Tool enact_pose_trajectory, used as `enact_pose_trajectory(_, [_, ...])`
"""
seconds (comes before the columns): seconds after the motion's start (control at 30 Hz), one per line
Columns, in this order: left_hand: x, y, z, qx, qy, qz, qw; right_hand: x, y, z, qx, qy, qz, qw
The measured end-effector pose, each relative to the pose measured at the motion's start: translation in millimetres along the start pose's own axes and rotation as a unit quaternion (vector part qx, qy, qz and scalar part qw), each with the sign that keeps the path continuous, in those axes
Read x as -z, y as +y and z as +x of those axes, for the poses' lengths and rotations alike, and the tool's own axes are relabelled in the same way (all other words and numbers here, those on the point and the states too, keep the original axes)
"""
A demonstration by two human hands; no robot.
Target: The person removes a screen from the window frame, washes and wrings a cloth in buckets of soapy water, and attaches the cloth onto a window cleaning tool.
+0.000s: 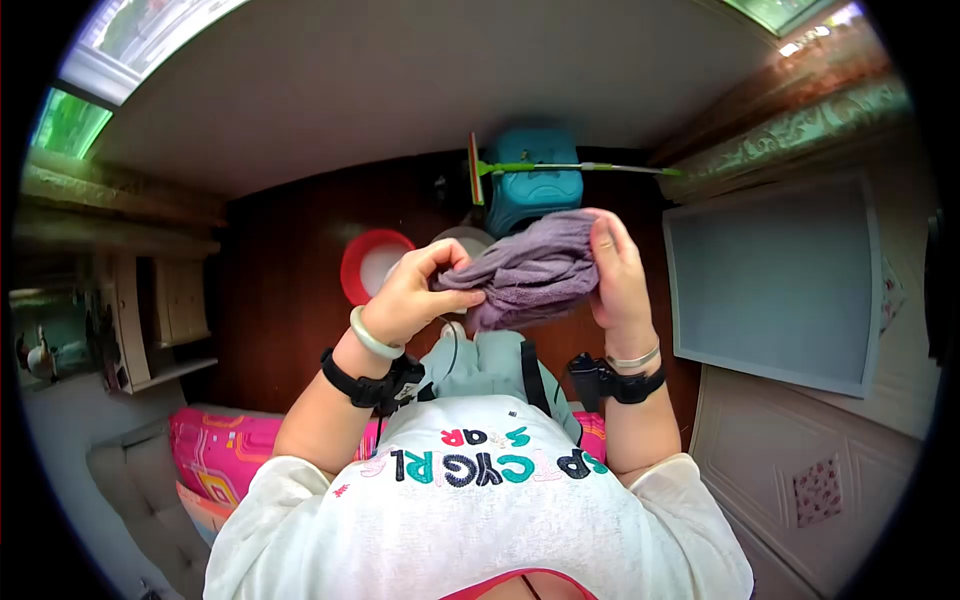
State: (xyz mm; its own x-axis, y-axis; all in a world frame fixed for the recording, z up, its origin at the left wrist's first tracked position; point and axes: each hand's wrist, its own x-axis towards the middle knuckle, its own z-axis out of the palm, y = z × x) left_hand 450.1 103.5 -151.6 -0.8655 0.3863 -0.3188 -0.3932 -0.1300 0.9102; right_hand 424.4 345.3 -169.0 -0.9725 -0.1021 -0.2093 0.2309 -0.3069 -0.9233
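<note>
A bunched purple cloth (535, 270), perhaps a towel, is stretched between both hands above my knees. My left hand (408, 290) pinches its left end between thumb and curled fingers. At the other end, my right hand (617, 270) grips the cloth, with the thumb on the near side; some of its fingers are hidden behind the folds. A pale bangle (374, 335) circles my left wrist, and a metal bracelet (634, 359) sits on the right one.
Beyond the hands stands a blue plastic stool (540, 190) with a green-handled squeegee (560, 167) lying across it. A red-rimmed basin (350, 265) rests on the dark wood floor. To the right is a grey-topped table (770, 280); pink bedding (225, 440) lies at the lower left.
</note>
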Motion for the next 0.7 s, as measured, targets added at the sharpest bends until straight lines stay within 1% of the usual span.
enact_pose_trajectory(0.03, [3,0,-2,-0.062,-0.015,0.051,0.997,10,2,-3,0.013,0.024,-0.098,0.995])
enact_pose_trajectory(0.07, [1,6,-5,-0.092,0.006,0.031,0.995,10,0,-14,0.020,0.021,-0.074,0.997])
enact_pose_trajectory(0.1, [0,12,-10,-0.118,0.030,0.009,0.993,9,-8,-26,0.010,0.005,-0.108,0.994])
enact_pose_trajectory(0.17, [5,32,-20,-0.126,0.030,-0.173,0.976,9,-25,-51,-0.040,-0.069,-0.160,0.984])
enact_pose_trajectory(0.23, [17,51,-32,-0.171,0.045,-0.187,0.966,14,-36,-69,-0.103,-0.104,-0.156,0.977])
enact_pose_trajectory(0.27, [24,59,-35,-0.234,0.044,-0.208,0.949,14,-41,-77,-0.067,-0.100,-0.138,0.983])
enact_pose_trajectory(0.3, [32,66,-37,-0.295,0.042,-0.229,0.927,21,-35,-81,-0.043,-0.094,-0.082,0.991])
enact_pose_trajectory(0.37, [60,82,-49,-0.382,0.026,-0.254,0.888,26,-36,-93,-0.012,-0.015,0.067,0.998])
enact_pose_trajectory(0.4, [85,83,-53,-0.393,0.027,-0.270,0.879,26,-43,-98,0.020,-0.002,0.165,0.986])
enact_pose_trajectory(0.43, [95,89,-56,-0.383,0.079,-0.306,0.868,30,-45,-101,0.044,0.033,0.230,0.972])
enact_pose_trajectory(0.5, [124,67,-51,-0.367,0.058,-0.339,0.864,16,-72,-107,0.050,0.026,0.319,0.946])
enact_pose_trajectory(0.53, [119,42,-40,-0.244,0.091,-0.384,0.886,4,-81,-109,0.034,0.031,0.337,0.940])
enact_pose_trajectory(0.57, [91,13,-31,-0.142,0.067,-0.391,0.907,-18,-95,-113,-0.020,0.021,0.347,0.937])
enact_pose_trajectory(0.6, [63,-15,-22,-0.038,0.040,-0.397,0.916,-15,-79,-106,-0.035,-0.012,0.345,0.938])
enact_pose_trajectory(0.67, [-18,-38,-7,-0.003,-0.078,-0.473,0.878,-28,-68,-94,-0.026,-0.087,0.292,0.952])
enact_pose_trajectory(0.7, [-36,-33,-6,0.030,-0.135,-0.499,0.855,-23,-60,-88,-0.055,-0.104,0.308,0.944])
